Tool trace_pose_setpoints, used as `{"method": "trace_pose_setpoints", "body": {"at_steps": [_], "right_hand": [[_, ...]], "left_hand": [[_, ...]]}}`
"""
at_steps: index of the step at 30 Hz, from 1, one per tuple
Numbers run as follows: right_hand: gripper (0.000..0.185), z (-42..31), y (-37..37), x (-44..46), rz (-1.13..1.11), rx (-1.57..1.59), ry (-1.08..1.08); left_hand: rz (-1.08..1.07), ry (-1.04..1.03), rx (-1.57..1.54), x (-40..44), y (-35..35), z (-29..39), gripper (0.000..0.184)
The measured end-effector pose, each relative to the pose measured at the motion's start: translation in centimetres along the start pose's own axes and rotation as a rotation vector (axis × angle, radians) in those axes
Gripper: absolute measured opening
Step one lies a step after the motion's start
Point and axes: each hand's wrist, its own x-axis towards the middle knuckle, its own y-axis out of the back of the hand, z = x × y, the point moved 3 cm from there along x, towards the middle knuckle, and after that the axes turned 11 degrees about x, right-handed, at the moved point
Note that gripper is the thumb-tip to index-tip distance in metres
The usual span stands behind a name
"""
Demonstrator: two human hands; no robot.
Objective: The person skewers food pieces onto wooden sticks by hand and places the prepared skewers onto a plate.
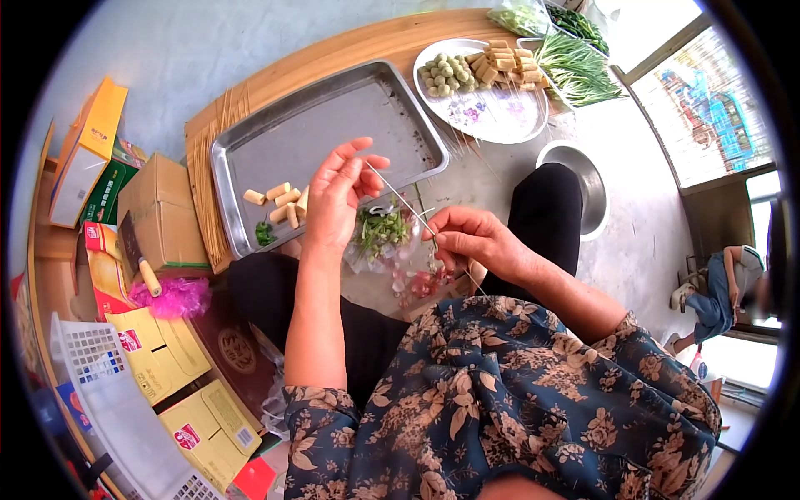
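Note:
A thin skewer (400,198) runs slantwise between my hands over my lap. The fingers of my left hand (337,196) are curled at its upper end. Lower down, my right hand (473,236) pinches it between thumb and fingers, and its thin tail sticks out toward my shirt. Beyond my left hand lies a metal tray (325,108) with several pale tan rolls (286,197) and a small bunch of green leaves (264,233). Beneath my hands, picked greens (381,229) lie in a clear plastic bag.
An oval plate (492,117) at the back holds green balls and stacked tan rolls. Scallions (575,71) lie beside it. Bamboo skewers (208,183) line the table's left edge. A metal basin (592,192) stands right; boxes (167,212) crowd the left. Another person (721,287) sits far right.

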Motion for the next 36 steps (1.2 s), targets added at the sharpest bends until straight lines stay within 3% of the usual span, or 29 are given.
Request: {"method": "trace_pose_setpoints", "body": {"at_steps": [2,3,6,9,10,12,18,36], "right_hand": [[0.015,-0.2,0.8,0.6,0.025,-0.202,-0.034],[0.015,-0.9,1.1,1.1,0.125,-0.404,-0.02],[0.013,-2.8,2.2,3.3,0.14,-1.111,0.591],[0.025,-4.1,1.7,5.1,0.183,-1.506,0.48],[0.025,-4.1,1.7,5.8,0.181,-1.505,0.477],[0.013,-3.5,1.6,7.4,0.122,-1.784,0.429],[0.011,-2.2,1.5,10.8,-0.015,-2.032,0.351],[0.007,-1.5,0.4,14.5,-0.113,-2.1,0.287]], "left_hand": [[0.052,-0.019,-0.012,-0.1,0.6,0.1,0.023],[0.185,-0.005,-0.005,0.0,1.7,0.0,0.022],[0.393,0.032,-0.027,0.2,4.5,-0.5,0.024],[0.435,0.014,-0.045,0.3,5.1,-0.4,0.025],[0.432,0.001,-0.043,0.3,5.1,-0.3,0.025],[0.441,0.0,-0.047,0.4,5.4,-0.4,0.025],[0.458,-0.003,-0.059,0.6,5.7,-0.4,0.026],[0.488,-0.007,-0.108,0.6,4.8,0.2,0.018]]}}
